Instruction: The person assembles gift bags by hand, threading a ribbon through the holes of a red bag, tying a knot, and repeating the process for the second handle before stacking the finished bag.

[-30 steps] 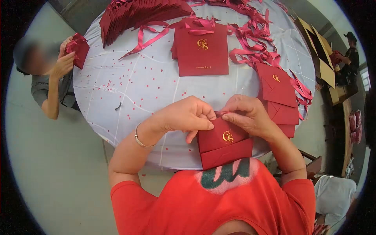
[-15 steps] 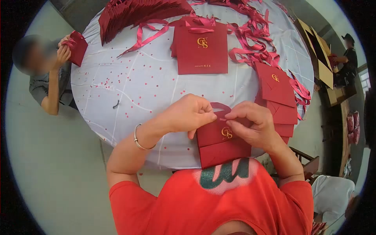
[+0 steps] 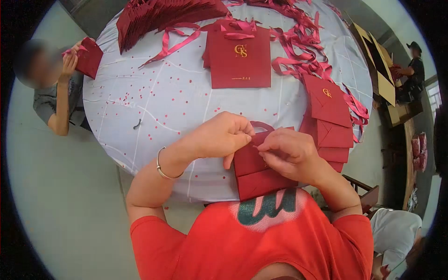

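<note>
A dark red paper gift bag [image 3: 254,179] with a folded-up base lies at the table's near edge, against my red shirt. A pink ribbon [image 3: 262,125] loops above its top edge. My left hand [image 3: 228,136] is closed in a pinch at the bag's upper left, where the ribbon meets it; the fingertips partly hide what they grip. Just right of it, my right hand [image 3: 291,151] pinches the ribbon's short end, which pokes out from thumb and forefinger over the bag's front. Its fingers cover most of the gold logo.
Finished-looking red bags [image 3: 240,60] with ribbon handles lie ahead, flat bags [image 3: 329,105] overlap at right, and a fanned stack [image 3: 158,21] stands behind. Loose ribbons [image 3: 298,51] trail across the round table [image 3: 116,100]. A co-worker [image 3: 58,102] holds a bag at left; cardboard boxes [image 3: 378,60] stand far right.
My right hand has shifted slightly left and down, closer to my left hand, and now covers more of the logo. The co-worker's bag has tilted and moved a little.
</note>
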`<state>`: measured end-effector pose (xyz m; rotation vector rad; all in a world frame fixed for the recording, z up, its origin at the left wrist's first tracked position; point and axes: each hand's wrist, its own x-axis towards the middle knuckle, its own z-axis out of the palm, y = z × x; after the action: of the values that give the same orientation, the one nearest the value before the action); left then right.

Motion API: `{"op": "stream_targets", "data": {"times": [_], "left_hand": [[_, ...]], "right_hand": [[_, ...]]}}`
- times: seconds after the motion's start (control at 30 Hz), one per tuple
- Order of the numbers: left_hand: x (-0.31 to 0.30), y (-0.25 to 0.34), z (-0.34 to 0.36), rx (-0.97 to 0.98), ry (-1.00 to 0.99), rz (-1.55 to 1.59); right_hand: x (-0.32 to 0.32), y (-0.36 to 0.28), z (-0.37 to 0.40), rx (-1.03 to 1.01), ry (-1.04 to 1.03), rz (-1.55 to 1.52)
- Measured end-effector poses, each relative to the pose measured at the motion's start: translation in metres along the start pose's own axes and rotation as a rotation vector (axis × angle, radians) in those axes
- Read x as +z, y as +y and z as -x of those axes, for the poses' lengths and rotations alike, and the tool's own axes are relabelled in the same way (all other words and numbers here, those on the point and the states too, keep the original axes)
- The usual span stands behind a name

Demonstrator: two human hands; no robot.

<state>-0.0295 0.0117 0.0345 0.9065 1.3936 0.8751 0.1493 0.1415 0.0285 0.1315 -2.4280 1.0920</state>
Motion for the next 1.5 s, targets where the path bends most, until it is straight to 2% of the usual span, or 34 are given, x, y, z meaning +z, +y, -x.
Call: {"op": "stream_targets", "data": {"times": [0.2,0.4,0.47,0.67,0.8,0.87,0.97,1.07,1.17,1.37,1.5], "left_hand": [[0.002,0.004,0.003,-0.01,0.008,-0.044],[0.003,0.006,0.005,0.038,0.004,-0.055],[0.003,0.006,0.006,0.029,0.011,-0.061],[0.005,0.002,0.003,0.016,0.033,-0.1],[0.006,0.002,0.004,0.028,0.039,-0.119],[0.007,0.001,0.003,0.029,0.041,-0.109],[0.006,0.002,0.003,0.024,0.043,-0.111],[0.006,0.002,0.004,0.021,0.052,-0.104],[0.007,-0.001,0.002,0.013,0.05,-0.095],[0.009,0.001,0.001,0.015,0.035,-0.13],[0.009,0.0,0.001,0.078,0.061,-0.183]], "right_hand": [[0.004,-0.002,0.0,-0.023,0.029,0.079],[0.003,-0.007,-0.004,0.066,0.01,0.122],[0.0,-0.013,-0.007,0.152,-0.069,0.126],[0.001,-0.017,-0.017,0.206,-0.198,0.21],[0.003,-0.016,-0.02,0.212,-0.212,0.248],[-0.001,-0.018,-0.025,0.37,-0.198,0.009],[0.002,-0.01,-0.022,0.293,-0.151,0.076],[0.013,-0.01,-0.008,0.011,-0.061,0.334],[0.018,-0.015,-0.003,0.084,-0.101,0.473],[0.016,-0.006,-0.009,0.096,-0.089,0.321],[0.015,-0.014,-0.01,0.099,-0.1,0.456]]}}
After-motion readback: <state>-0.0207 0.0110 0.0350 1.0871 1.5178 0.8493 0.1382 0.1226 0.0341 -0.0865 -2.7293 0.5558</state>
